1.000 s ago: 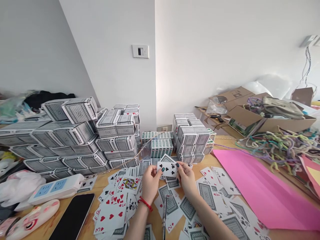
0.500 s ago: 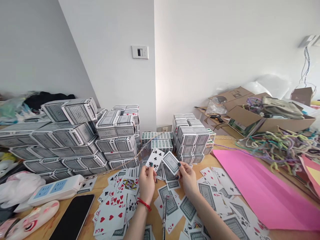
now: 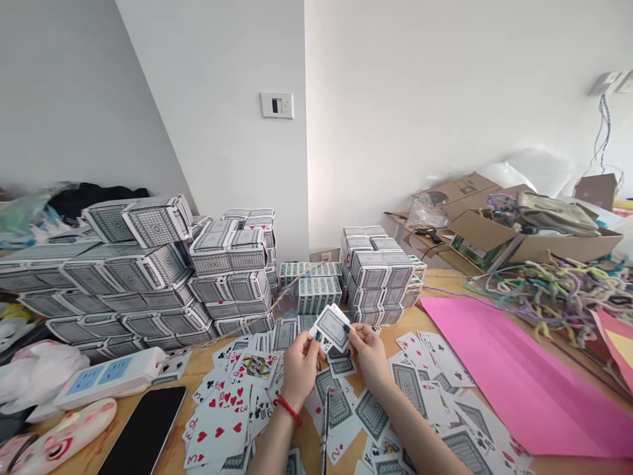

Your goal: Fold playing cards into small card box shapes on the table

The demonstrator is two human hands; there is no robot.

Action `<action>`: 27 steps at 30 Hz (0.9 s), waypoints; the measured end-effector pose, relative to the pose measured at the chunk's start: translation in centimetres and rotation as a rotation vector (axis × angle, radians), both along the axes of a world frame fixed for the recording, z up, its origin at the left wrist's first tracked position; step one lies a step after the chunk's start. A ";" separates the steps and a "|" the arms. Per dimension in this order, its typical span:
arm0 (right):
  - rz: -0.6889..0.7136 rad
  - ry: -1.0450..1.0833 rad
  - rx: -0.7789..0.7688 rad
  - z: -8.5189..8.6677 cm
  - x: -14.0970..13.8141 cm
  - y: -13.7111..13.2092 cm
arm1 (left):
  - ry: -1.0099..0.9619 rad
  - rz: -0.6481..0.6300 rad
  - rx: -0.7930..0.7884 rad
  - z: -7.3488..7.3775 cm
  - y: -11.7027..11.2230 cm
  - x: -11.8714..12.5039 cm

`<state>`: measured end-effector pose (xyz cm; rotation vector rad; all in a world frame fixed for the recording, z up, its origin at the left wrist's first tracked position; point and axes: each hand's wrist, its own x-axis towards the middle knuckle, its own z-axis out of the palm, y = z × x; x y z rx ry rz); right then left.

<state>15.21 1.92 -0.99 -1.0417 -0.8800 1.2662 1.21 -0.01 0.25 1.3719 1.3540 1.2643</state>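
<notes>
My left hand [image 3: 302,361] pinches a five of clubs [image 3: 325,344] between thumb and fingers, most of its face covered by another card. That second playing card [image 3: 333,327], patterned back toward me, is gripped at its right edge by my right hand [image 3: 366,346]. The two cards overlap, held above the table. Beneath and around my wrists lie loose playing cards, some face up, some face down. A three of hearts [image 3: 220,432] tops a spread at the left, with a queen [image 3: 256,367] above it.
Blocks of bundled cards [image 3: 158,221] rise at the left, with another stack [image 3: 378,270] beyond my right hand. A phone [image 3: 143,432] and a power strip [image 3: 111,377] lie left. Pink paper [image 3: 514,382], tangled cords [image 3: 548,297] and a cardboard box [image 3: 558,247] are at the right.
The two cards were side by side; now the face-down card lies over the five of clubs. My left hand has shifted right, and the hands are closer together.
</notes>
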 end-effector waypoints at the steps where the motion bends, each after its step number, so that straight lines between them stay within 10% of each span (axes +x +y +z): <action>1: 0.001 -0.007 0.003 0.0 0.0 0.0 | 0.011 -0.020 0.000 -0.1 0.0 0.1; 27: -0.074 -0.087 0.022 0.3 -0.3 -0.3 | -0.022 0.007 0.012 0.2 -0.3 0.1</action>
